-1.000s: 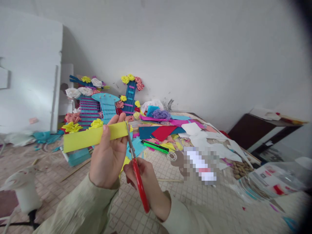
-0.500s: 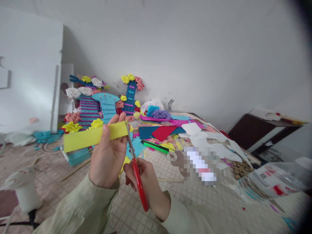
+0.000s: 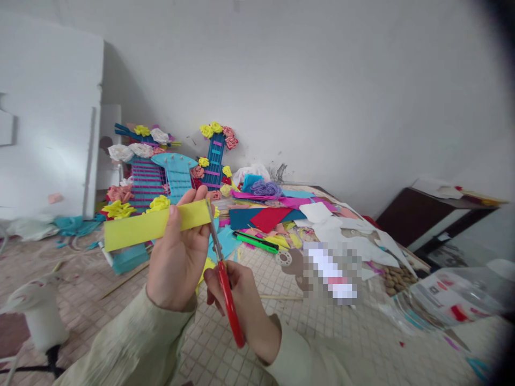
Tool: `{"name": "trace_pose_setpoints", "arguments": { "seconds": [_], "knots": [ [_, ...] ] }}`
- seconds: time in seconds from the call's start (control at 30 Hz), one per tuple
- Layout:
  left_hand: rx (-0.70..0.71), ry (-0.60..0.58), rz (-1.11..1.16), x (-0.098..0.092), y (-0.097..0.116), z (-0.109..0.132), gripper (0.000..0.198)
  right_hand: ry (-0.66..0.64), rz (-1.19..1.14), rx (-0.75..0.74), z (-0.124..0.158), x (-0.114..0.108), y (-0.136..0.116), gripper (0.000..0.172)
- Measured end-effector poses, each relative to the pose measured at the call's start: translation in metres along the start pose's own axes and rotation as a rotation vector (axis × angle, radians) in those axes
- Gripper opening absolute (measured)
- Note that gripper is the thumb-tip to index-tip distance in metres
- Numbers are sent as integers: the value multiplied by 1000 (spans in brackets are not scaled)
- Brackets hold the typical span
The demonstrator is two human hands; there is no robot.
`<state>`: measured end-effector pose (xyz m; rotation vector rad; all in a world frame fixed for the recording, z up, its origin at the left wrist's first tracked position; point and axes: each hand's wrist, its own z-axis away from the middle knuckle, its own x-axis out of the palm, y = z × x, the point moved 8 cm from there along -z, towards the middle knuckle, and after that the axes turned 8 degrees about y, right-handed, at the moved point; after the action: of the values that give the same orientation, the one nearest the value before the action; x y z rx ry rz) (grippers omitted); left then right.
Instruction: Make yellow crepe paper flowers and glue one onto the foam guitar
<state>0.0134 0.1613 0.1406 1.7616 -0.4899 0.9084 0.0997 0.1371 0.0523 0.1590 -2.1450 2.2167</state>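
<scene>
A flat yellow strip (image 3: 139,229) lies across my left hand (image 3: 175,262), pinned by the thumb against the fingers, its long end reaching out to the left. My right hand (image 3: 245,305) grips red-handled scissors (image 3: 229,305), blades pointing up. The blades are at the strip's right end, and whether they are parted there is too small to tell. Behind the hands stand decorated blue pieces (image 3: 213,166) with yellow, pink and white paper flowers.
A green cutter (image 3: 255,241) lies beside red (image 3: 269,219) and blue sheets. White scraps (image 3: 317,212) and a clear plastic container (image 3: 450,295) are on the right. A white glue gun (image 3: 38,311) stands at lower left.
</scene>
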Motion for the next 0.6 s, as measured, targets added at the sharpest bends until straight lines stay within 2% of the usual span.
{"name": "trace_pose_setpoints", "arguments": {
  "seconds": [0.27,0.6],
  "knots": [
    [9,-4,-6,0,1,1,29,1,-5,19,1,1,0,40],
    [-12,-3,14,1,-1,1,29,-10,-26,27,5,0,-6,35]
  ]
}}
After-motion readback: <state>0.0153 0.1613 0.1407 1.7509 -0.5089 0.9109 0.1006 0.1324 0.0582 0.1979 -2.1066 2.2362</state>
